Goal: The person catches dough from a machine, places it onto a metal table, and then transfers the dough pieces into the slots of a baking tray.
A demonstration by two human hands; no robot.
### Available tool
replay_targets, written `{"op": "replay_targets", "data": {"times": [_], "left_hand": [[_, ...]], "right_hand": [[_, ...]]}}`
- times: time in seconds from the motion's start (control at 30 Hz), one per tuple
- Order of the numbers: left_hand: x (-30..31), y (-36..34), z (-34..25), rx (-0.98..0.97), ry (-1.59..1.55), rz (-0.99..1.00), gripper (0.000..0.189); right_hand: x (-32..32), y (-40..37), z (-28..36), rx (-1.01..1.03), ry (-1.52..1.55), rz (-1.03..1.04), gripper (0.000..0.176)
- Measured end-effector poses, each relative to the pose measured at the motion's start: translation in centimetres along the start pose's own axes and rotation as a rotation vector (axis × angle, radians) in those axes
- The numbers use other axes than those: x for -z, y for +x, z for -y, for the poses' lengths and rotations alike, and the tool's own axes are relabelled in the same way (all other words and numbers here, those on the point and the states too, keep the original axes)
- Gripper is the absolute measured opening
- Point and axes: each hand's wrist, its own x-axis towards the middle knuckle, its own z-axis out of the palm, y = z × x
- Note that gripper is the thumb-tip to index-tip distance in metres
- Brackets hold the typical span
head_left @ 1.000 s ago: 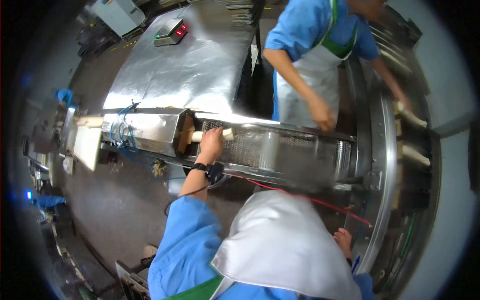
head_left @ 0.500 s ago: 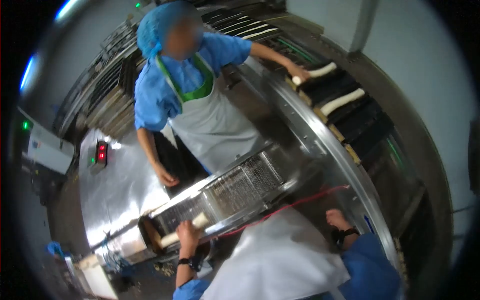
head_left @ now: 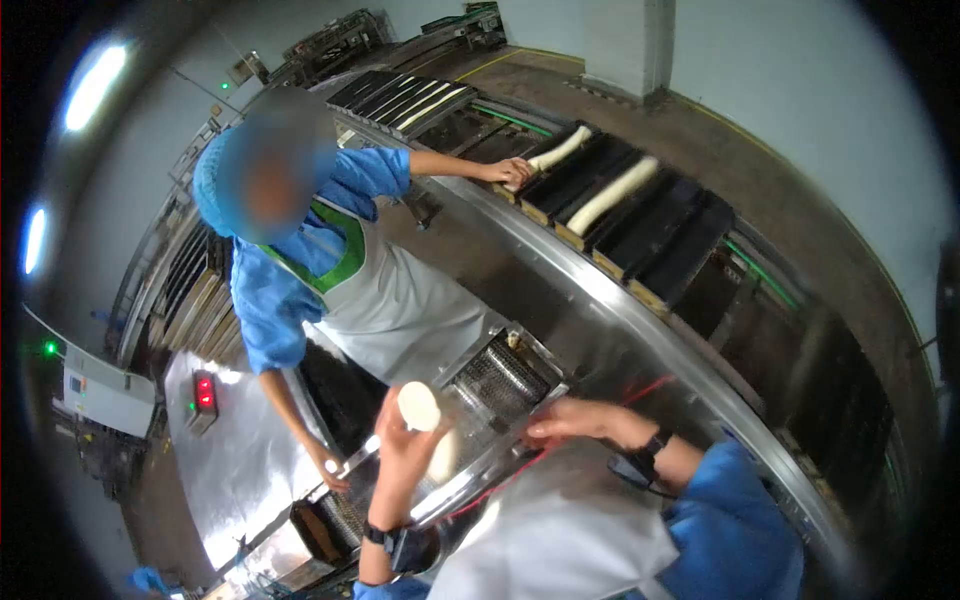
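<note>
Factory hall, curved steel conveyor (head_left: 640,335) carrying black trays (head_left: 668,245). Left hand (head_left: 398,458) clamped round dough roll (head_left: 419,406), held above mesh chute (head_left: 500,378); roll's long axis tilted up, blunt end toward head. Right hand (head_left: 562,420) fingers apart, empty, just right of roll, nearer trays.

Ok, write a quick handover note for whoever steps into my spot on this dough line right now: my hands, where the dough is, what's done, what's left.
Left hand: closed around a dough roll, held up over the mesh chute.
Right hand: open, holding nothing, fingers at the chute's outer edge near the red cable.
Done: two filled trays on the curved conveyor each hold a roll; the co-worker's hand is at the farther one.
Left: the nearer black trays look bare, and the held roll is not in a tray yet.
</note>
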Motion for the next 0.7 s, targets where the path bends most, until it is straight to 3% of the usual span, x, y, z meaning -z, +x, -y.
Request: {"op": "replay_targets", "data": {"times": [0.13, 0.17, 0.23, 0.3, 0.4, 0.43, 0.5, 0.53, 0.57, 0.6, 0.63, 0.67, 0.7], "left_hand": [[-4.2, 6.3, -6.8, -0.375, -0.036, 0.079, 0.047], [-5.7, 7.4, -7.6, -0.467, -0.01, 0.099, 0.047], [-9.4, 8.2, -7.3, -0.312, -0.21, 0.161, 0.045], [-10.8, 7.8, -6.6, -0.31, -0.156, 0.359, 0.048], [-11.1, 6.7, -5.8, -0.304, -0.109, 0.601, 0.05], [-10.7, 6.0, -5.1, -0.302, -0.111, 0.602, 0.05], [-9.3, 4.6, -3.4, 0.072, -0.174, 0.713, 0.05], [-8.5, 3.9, -2.3, 0.073, -0.168, 0.706, 0.05], [-7.9, 2.8, -0.9, 0.242, -0.105, 0.657, 0.05], [-7.2, 1.6, 0.5, 0.41, -0.046, 0.6, 0.05], [-6.7, 0.0, 2.5, 0.417, -0.043, 0.585, 0.05], [-6.1, -1.8, 4.7, 0.452, -0.12, 0.467, 0.049], [-5.3, -3.6, 6.5, 0.483, -0.195, 0.34, 0.049]], "right_hand": [[2.6, -0.7, 6.5, 0.438, 0.604, 0.196, 0.055], [3.1, -2.7, 9.5, 0.439, 0.6, 0.058, 0.057], [5.5, -3.4, 10.3, 0.579, 0.628, -0.331, 0.052], [6.6, -3.5, 11.5, 0.8, 0.686, -0.704, 0.046], [12.1, -3.1, 9.7, 0.725, 0.712, -0.97, 0.037], [15.0, -2.5, 8.1, 0.814, 0.978, -0.876, 0.034], [16.6, -2.9, 7.1, 0.945, 1.241, -0.843, 0.028], [17.7, -2.9, 6.6, 0.914, 1.234, -0.9, 0.02], [19.3, -2.9, 5.3, 0.879, 1.229, -0.956, 0.013], [24.3, -1.4, 1.9, 0.848, 1.125, -0.956, 0.023], [24.2, -1.6, 3.2, 0.796, 1.3, -0.985, 0.015], [26.6, -1.3, 1.2, 0.835, 1.05, -1.062, 0.017], [26.1, -1.6, 1.8, 0.688, 0.536, -1.166, 0.02]]}}
